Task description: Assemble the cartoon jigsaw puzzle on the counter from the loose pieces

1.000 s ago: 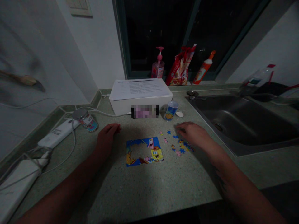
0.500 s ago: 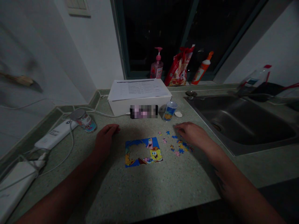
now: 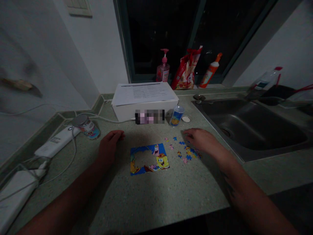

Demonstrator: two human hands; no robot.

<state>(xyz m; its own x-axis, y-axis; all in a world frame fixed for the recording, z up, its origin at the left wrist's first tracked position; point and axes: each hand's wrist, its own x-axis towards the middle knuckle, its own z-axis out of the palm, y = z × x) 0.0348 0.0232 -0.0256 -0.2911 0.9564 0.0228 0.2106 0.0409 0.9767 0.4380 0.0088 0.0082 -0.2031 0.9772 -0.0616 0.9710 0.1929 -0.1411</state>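
Two hands low on the surface (image 3: 146,202): left hand (image 3: 110,144) released, loosely curled just beside the part-assembled cartoon jigsaw (image 3: 161,161); right hand (image 3: 200,140) at the loose pieces (image 3: 188,152) right of it, any pinch too dark to tell

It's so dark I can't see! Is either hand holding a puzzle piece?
The left hand holds nothing; it rests beside the puzzle. The right hand is over the loose pieces, and it's too dark to tell whether its grip has one.

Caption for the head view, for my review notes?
Right hand reaches over loose jigsaw pieces beside a part-built SpongeBob puzzle; left hand rests near it.
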